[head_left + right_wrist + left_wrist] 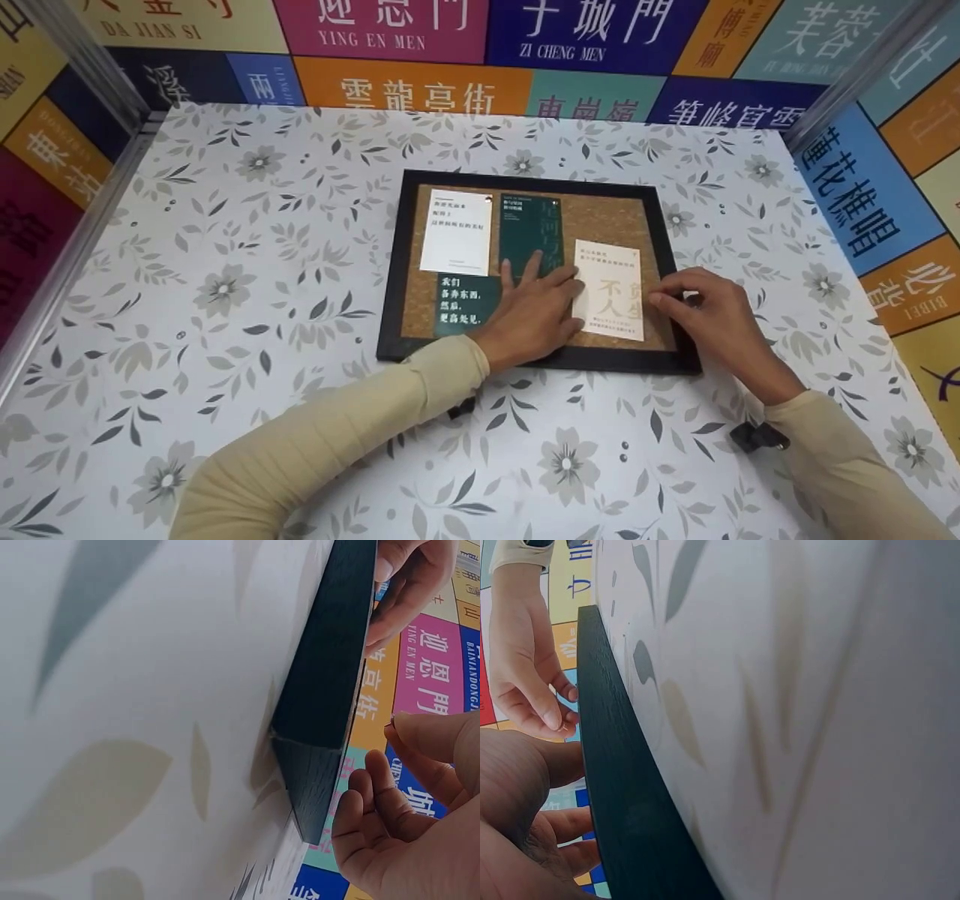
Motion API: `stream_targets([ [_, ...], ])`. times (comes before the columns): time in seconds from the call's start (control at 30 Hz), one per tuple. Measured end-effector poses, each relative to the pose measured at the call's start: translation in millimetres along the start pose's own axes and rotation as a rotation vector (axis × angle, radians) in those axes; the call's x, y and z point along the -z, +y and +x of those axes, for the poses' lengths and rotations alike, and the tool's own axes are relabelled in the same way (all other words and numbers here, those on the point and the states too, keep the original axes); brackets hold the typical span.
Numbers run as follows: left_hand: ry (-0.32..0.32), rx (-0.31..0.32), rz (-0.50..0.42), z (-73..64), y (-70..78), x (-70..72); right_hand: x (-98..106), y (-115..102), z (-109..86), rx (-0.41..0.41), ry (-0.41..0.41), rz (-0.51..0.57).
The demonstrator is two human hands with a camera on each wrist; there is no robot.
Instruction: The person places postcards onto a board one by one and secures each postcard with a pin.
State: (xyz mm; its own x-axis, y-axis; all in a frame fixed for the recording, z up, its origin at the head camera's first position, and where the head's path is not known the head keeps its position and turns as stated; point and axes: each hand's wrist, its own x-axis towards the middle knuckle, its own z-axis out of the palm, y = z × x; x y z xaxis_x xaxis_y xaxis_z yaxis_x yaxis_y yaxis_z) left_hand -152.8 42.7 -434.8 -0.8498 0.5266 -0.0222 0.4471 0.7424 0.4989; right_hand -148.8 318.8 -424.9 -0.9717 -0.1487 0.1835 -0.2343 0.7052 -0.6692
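A black-framed cork board [604, 214] lies on the table with several cards on it. My left hand [529, 315] rests over its lower middle, fingers spread, thumb and fingertips at the left edge of a cream card [604, 271]. Beyond that card's right edge, thumb and index finger of my right hand [709, 311] pinch a tiny pin [390, 721]; its other fingers curl loosely in the right wrist view. A white card [456, 244] and a dark green card [529, 229] sit along the top. Below them, my left hand partly covers another green card [465, 296].
The table [300, 420] wears a white covering with grey leaves and flowers. Colourful panels with Chinese characters [412, 86] stand behind it and at both sides. Metal posts [862, 67] rise at the back corners.
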Motion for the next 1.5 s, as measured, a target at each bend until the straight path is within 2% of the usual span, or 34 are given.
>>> stream_targets([
  [0.37, 0.003, -0.01, -0.003, 0.0, -0.2, 1.0, -2, 5, 14.7, -0.017, 0.006, -0.03],
  [0.57, 0.0, -0.013, -0.001, -1.0, -1.0, 0.7, -1, 7, 20.6, -0.028, -0.018, -0.013],
  [1.03, -0.005, -0.003, 0.01, -0.4, -0.6, 0.5, -4, 15, 36.7, -0.062, -0.007, 0.001],
  [1.5, 0.007, -0.019, 0.005, 0.3, -1.2, -0.6, -7, 20, 51.8, -0.092, -0.011, -0.011],
])
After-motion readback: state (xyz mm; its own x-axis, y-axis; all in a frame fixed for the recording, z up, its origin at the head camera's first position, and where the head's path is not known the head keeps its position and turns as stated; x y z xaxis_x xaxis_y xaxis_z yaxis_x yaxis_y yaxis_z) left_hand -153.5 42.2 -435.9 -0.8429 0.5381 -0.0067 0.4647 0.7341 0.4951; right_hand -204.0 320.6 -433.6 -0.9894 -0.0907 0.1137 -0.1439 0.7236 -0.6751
